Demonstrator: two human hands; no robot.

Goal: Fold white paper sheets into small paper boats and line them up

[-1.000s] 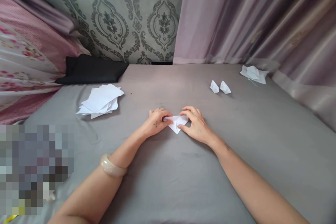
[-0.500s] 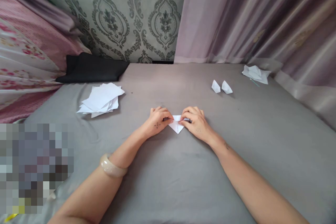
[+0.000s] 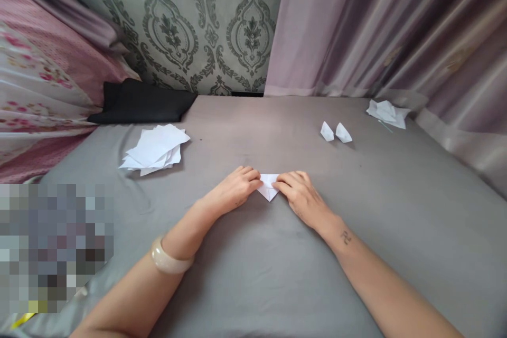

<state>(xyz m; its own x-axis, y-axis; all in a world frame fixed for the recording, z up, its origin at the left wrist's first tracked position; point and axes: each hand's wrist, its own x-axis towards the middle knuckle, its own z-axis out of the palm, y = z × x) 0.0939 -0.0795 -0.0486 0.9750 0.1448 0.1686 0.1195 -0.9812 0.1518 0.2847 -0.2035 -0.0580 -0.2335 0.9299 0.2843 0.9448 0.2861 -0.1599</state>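
Note:
A small white folded paper (image 3: 269, 191) lies on the grey sheet in front of me, its point toward me and its flat edge away. My left hand (image 3: 242, 186) is closed on its left corner, fingers bent over the edge. At the opposite corner my right hand (image 3: 299, 193) grips the paper, thumb and fingertips pressed on it near the middle crease. Parts of both corners are hidden under my fingers.
A pile of white paper sheets (image 3: 156, 149) lies at left, before a folded black cloth (image 3: 146, 103). Two small folded paper pieces (image 3: 327, 132) stand at right. Farther right are more white papers (image 3: 387, 112) beside a thin greenish stick (image 3: 385, 125). Curtains (image 3: 336, 26) hang behind.
Both hands have rolled over slightly, and the right fingers have shifted outward, showing more of the paper's top. The paper stays in nearly the same place.

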